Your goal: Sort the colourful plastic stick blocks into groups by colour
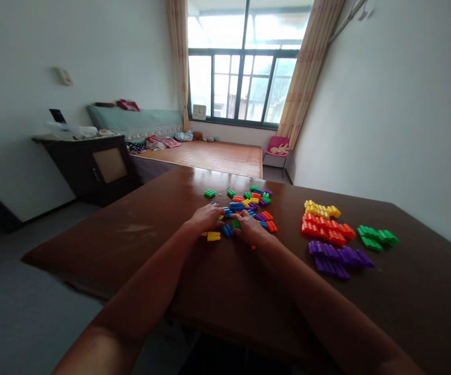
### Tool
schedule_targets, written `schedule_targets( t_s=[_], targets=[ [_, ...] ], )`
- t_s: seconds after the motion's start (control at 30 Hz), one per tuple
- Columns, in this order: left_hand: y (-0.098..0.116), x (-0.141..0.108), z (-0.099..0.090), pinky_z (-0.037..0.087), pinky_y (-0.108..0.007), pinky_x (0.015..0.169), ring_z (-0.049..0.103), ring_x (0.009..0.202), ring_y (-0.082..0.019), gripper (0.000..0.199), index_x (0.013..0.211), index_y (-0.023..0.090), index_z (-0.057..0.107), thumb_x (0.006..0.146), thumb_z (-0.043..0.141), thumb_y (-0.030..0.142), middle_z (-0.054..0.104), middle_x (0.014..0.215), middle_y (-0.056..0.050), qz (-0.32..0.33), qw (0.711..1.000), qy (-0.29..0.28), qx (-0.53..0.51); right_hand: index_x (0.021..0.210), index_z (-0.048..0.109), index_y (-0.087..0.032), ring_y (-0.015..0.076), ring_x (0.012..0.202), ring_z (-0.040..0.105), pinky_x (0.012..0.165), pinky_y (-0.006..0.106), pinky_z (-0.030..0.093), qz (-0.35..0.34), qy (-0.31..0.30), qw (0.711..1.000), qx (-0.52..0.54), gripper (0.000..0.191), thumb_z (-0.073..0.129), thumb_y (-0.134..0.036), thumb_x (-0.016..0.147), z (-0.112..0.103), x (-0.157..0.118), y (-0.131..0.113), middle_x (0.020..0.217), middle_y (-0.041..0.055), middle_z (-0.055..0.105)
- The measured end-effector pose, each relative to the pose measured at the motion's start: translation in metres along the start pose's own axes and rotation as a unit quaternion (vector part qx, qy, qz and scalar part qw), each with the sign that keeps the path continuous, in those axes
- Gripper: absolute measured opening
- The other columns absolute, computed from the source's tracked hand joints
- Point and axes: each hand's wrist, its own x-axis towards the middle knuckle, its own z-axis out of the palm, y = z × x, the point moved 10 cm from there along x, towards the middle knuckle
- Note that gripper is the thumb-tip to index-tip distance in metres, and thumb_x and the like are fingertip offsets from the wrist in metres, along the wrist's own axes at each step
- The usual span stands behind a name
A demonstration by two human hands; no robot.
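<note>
Small ribbed plastic pieces in several colours lie in a loose pile on the brown table (132, 229). My left hand (207, 217) is at the pile's left side, its fingers curled round a yellow piece (221, 217) that is mostly covered. Just right of it, my right hand (251, 228) has its thumb and fingers closed about a green piece (235, 224). Between and below the hands is a blue piece (226, 230); yellow pieces (213, 236) rest beneath my left hand. Further right are sorted groups: yellow (321, 209), orange (327, 228), green (377, 237) and purple (338, 258).
Beyond the table stand a low bed (217, 156) and a pink chair (278, 143) below the window. A dark cabinet (92, 164) is at the left. The table's near edge runs beneath my forearms.
</note>
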Motion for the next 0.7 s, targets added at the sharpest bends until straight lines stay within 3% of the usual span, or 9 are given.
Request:
schedule_targets(
  t_s=[0.07,0.2,0.37,0.5,0.6,0.7],
  targets=[
    [0.0,0.0,0.005,0.048,-0.036,0.087,0.061,0.103,-0.029,0.033,0.107,0.022,0.069,0.075,0.07,0.03,0.064,0.112,-0.012,-0.012,1.0,0.006,0.01,0.118,0.062,-0.021,0.0213,0.098,0.06,0.088,0.033,0.046,0.006,0.014,1.0,0.013,0.044,0.072,-0.022,0.076,-0.006,0.0,0.005,0.115,0.0103,0.055],
    [-0.006,0.002,0.017,0.048,-0.042,0.089,0.059,0.107,-0.032,0.045,0.122,0.018,0.062,0.079,0.064,0.031,0.059,0.122,-0.017,-0.061,0.998,-0.008,0.02,0.097,0.064,-0.02,0.0182,0.088,0.059,0.08,0.03,0.046,0.003,0.056,0.998,0.04,0.022,0.07,-0.02,0.076,-0.02,-0.002,0.008,0.102,0.0063,0.059],
    [-0.011,0.003,0.017,0.049,-0.039,0.088,0.058,0.108,-0.031,0.043,0.12,0.02,0.065,0.078,0.058,0.018,0.061,0.119,-0.015,-0.075,0.997,-0.001,0.024,0.097,0.063,-0.022,0.0165,0.084,0.059,0.077,0.028,0.045,0.007,0.146,0.981,0.128,0.014,0.059,-0.026,0.084,-0.043,-0.014,0.018,0.094,0.0032,0.066],
    [-0.009,0.01,0.006,0.048,-0.037,0.089,0.063,0.098,-0.026,0.032,0.107,0.016,0.072,0.082,0.053,0.02,0.068,0.106,-0.012,-0.04,0.989,0.067,-0.128,0.087,0.064,-0.02,0.014,0.065,0.056,0.063,0.026,0.043,0.082,0.167,0.959,0.214,0.023,0.056,-0.041,0.085,-0.042,-0.028,0.05,0.075,0.001,0.064],
    [0.006,0.015,0.007,0.051,-0.032,0.078,0.064,0.086,-0.02,0.037,0.115,0.014,0.069,0.087,0.051,0.03,0.071,0.102,-0.011,0.019,0.933,0.064,-0.354,0.077,0.062,-0.018,0.0129,0.06,0.052,0.059,0.026,0.041,0.099,0.169,0.941,0.278,0.035,0.056,-0.053,0.082,-0.04,-0.034,0.064,0.065,-0.0001,0.06],
    [0.028,0.015,0.012,0.05,-0.027,0.066,0.063,0.078,-0.016,0.048,0.127,0.015,0.06,0.087,0.055,0.041,0.068,0.111,-0.012,0.067,0.859,0.032,-0.507,0.083,0.064,-0.016,0.0113,0.059,0.051,0.056,0.025,0.042,0.09,0.131,0.909,0.386,0.044,0.059,-0.059,0.078,-0.031,-0.031,0.061,0.067,-0.0002,0.06]
  ],
)
